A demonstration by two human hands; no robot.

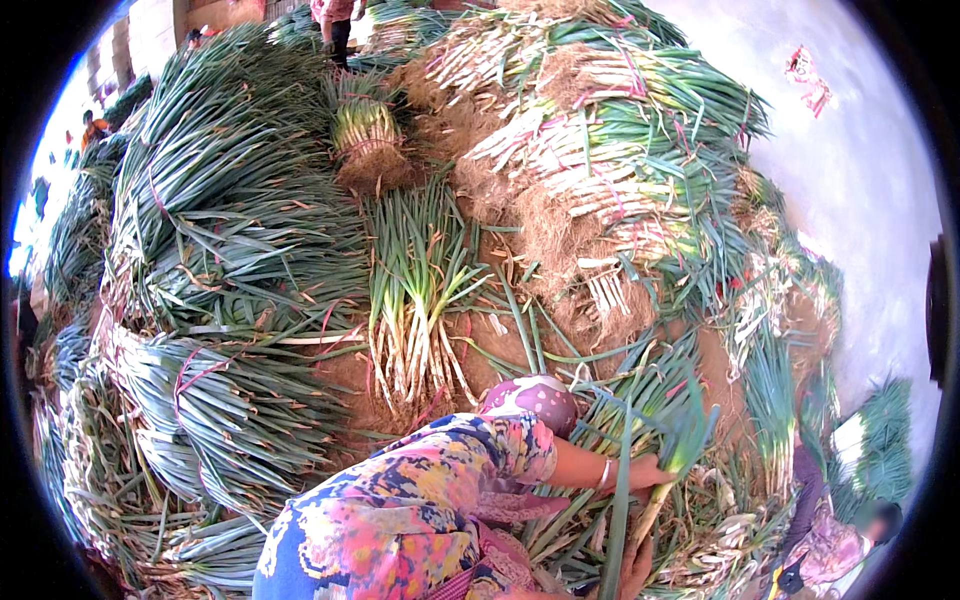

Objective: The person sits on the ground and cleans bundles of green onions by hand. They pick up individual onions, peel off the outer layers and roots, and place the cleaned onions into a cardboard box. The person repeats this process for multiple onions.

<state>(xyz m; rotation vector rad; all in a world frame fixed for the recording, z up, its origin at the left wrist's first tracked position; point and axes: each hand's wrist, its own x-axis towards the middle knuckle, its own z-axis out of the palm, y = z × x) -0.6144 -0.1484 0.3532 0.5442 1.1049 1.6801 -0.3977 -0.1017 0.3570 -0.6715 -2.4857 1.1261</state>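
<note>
My left hand (651, 474), with a bangle at the wrist, grips a green onion (663, 491) where its pale stalk meets the leaves. Below it, my right hand (637, 564) is closed around the lower part of the same stalk; its wrist is partly hidden near the bottom edge. A long green leaf (620, 502) passes in front of my left wrist. Loose green onions (600, 435) lie beside and behind my hands. Left of them, on the ground, lies a loose group of green onions (420, 330) with white stalks and roots.
Tall heaps of green onions (247, 172) stand at the left. Bundles bound with pink ties (600, 172) are stacked at the upper right, roots showing. Peelings (727, 532) litter the ground near my hands. A person (832, 536) is at the lower right; another person (335, 22) stands at the top.
</note>
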